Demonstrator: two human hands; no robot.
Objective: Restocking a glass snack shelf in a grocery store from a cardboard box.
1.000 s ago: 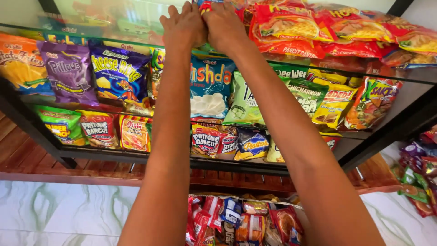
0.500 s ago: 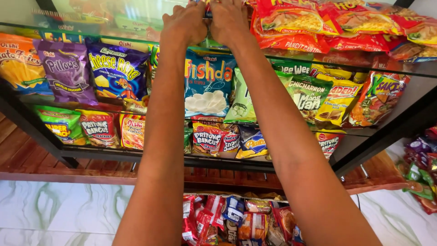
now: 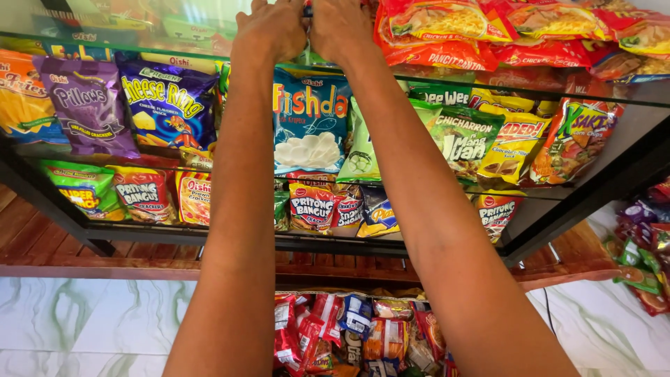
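- Both arms stretch up and away from the camera to the top glass shelf (image 3: 105,52) of a snack rack.
- The left hand (image 3: 269,29) and right hand (image 3: 340,26) sit side by side at the top edge of the view, nearly touching each other.
- Both are curled, fingers bent over something between them right at the frame's edge; only a sliver of it shows, so what it is, and whether the hands are actually clamped on it, I cannot tell.
- Straight below the hands hangs a blue fish cracker bag (image 3: 310,122), upright, its top just under the wrists and apart from the fingers.
- Left of that blue bag stands a dark blue cheese ring bag (image 3: 169,105), and further left a purple pillow-snack bag (image 3: 87,105).
- Right of the blue bag leans a pale green bag (image 3: 361,150), then a green chicharon bag (image 3: 464,139) and a yellow chocolate-snack bag (image 3: 513,143).
- Up beside the right hand, on the same top shelf, lie red noodle packs (image 3: 440,31), touching one another in a row.
- Below the blue bag, on the lower shelf, sit small red banana-snack packs (image 3: 312,206).
- Under the rack, between the forearms, a heap of mixed small packets (image 3: 356,335) rests by the white marbled floor (image 3: 91,328).
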